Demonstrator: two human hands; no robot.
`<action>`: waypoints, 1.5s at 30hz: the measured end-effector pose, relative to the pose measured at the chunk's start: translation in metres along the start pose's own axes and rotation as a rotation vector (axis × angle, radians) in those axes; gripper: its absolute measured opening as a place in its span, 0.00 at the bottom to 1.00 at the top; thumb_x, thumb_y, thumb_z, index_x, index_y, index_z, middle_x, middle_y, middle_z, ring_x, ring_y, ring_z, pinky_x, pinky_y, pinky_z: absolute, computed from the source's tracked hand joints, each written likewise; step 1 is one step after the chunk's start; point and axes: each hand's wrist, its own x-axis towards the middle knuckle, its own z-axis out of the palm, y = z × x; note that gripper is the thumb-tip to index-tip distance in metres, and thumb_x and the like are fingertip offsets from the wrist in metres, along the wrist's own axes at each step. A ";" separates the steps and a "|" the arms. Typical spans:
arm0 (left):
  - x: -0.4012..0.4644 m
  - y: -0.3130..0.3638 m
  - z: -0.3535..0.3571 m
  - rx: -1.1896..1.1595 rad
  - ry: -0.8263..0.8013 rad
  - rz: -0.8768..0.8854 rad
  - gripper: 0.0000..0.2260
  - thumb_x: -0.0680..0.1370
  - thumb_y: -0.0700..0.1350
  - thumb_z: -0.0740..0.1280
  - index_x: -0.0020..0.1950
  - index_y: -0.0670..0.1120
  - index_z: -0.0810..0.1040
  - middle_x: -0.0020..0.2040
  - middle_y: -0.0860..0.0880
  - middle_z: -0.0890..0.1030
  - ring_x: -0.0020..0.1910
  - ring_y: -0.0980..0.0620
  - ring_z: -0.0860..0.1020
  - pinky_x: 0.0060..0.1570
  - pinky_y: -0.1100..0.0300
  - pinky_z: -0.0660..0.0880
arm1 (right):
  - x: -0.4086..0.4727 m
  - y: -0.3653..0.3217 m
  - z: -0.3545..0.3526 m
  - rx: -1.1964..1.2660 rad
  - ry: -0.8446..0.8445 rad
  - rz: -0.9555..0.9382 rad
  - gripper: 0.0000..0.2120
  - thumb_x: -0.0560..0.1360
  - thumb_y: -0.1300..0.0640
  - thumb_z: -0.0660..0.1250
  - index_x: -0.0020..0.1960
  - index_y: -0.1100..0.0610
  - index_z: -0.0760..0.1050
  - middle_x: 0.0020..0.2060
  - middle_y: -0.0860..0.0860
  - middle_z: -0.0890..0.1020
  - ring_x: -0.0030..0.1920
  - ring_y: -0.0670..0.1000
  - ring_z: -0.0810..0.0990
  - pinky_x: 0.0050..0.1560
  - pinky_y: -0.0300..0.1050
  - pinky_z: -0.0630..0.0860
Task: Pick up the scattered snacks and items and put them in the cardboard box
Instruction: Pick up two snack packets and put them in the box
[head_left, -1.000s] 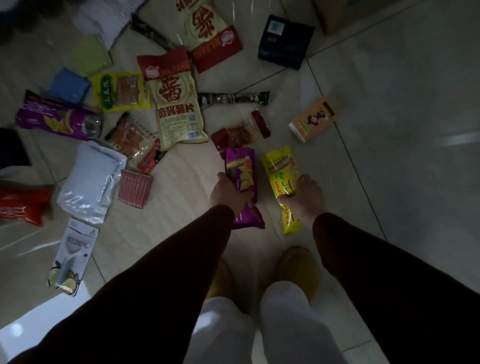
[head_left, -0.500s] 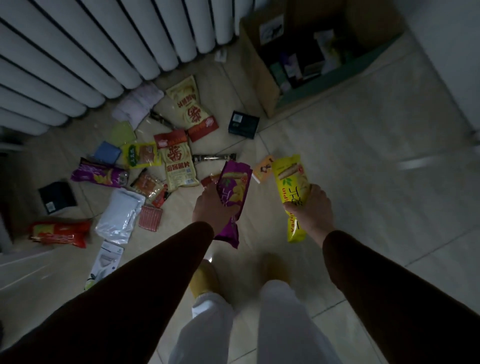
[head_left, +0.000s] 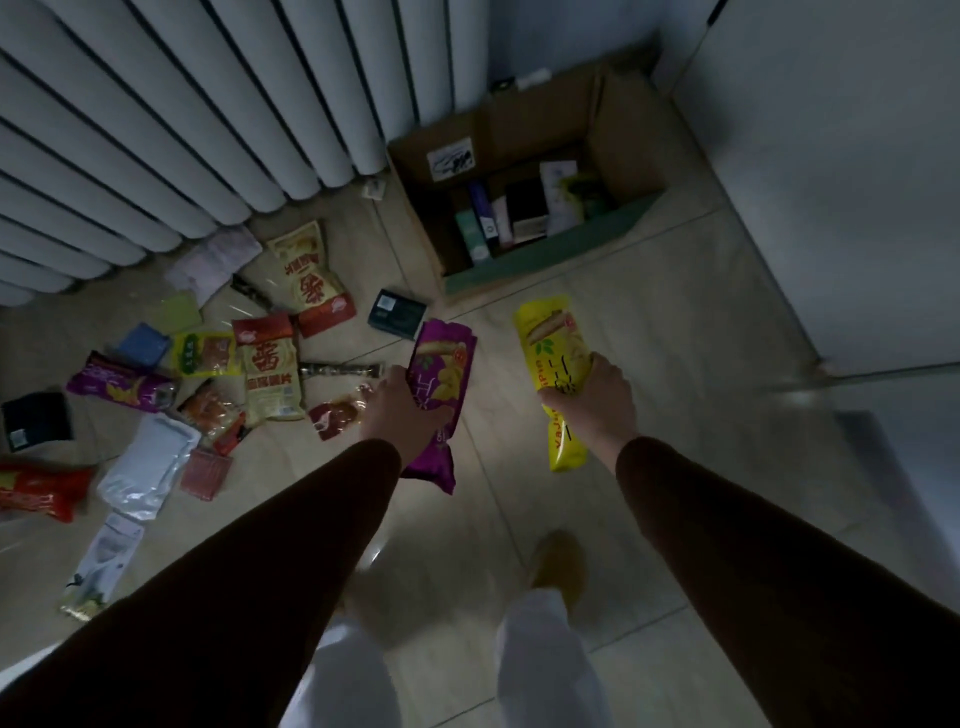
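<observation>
Far left, at nine o'clock: a loose spread of packets lies on the pale tiled floor (head_left: 649, 332), among them a red crinkled foil bag (head_left: 36, 491), a white flat plastic pouch (head_left: 148, 465), a purple foil snack packet (head_left: 122, 387) and a tall cream-and-red printed sachet (head_left: 270, 366). All lie flat and untouched. Behind them, from ten to twelve o'clock, stands a white ribbed radiator (head_left: 208, 104).

Centre: the left hand (head_left: 402, 415) is closed round the middle of a long purple foil snack bag (head_left: 441, 384), fingers wrapped over its face, the bag clear of the floor with its tail hanging toward six o'clock.

Right of centre: the right hand (head_left: 597, 402) is closed likewise round the middle of a long yellow foil snack bag (head_left: 553, 364), held upright and well apart from the purple one.

At one o'clock: the open brown cardboard box (head_left: 498, 130) sits against the wall, flaps up, already holding several small upright cartons.

Assessment: the step in hand is the carry to the box. Recommended practice: hold both grips mid-length so the bags do not fold; bring both hands over the near edge, clear of the raised flaps; lay the bags lengthwise on top of the cartons and let go low, not from height, since the contents are probably brittle. Much remains on the floor.
</observation>
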 end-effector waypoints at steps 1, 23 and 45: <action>0.001 0.012 0.004 -0.032 0.001 -0.011 0.29 0.66 0.60 0.75 0.60 0.50 0.69 0.54 0.48 0.78 0.51 0.47 0.78 0.50 0.49 0.79 | 0.010 0.002 -0.012 0.001 0.007 -0.004 0.38 0.65 0.41 0.75 0.67 0.60 0.69 0.59 0.60 0.76 0.61 0.63 0.75 0.57 0.52 0.73; 0.141 0.178 -0.023 -0.276 0.005 -0.153 0.30 0.73 0.55 0.74 0.68 0.47 0.65 0.56 0.48 0.78 0.50 0.49 0.79 0.49 0.51 0.81 | 0.216 -0.084 -0.098 0.052 -0.090 -0.053 0.44 0.56 0.32 0.72 0.64 0.55 0.68 0.55 0.54 0.78 0.56 0.57 0.79 0.57 0.58 0.79; 0.274 0.291 0.007 0.028 0.038 -0.089 0.20 0.76 0.50 0.68 0.66 0.47 0.71 0.62 0.46 0.74 0.61 0.45 0.73 0.59 0.47 0.75 | 0.400 -0.105 -0.152 -0.437 -0.126 -0.410 0.24 0.78 0.50 0.66 0.71 0.56 0.68 0.66 0.57 0.73 0.64 0.60 0.71 0.60 0.55 0.72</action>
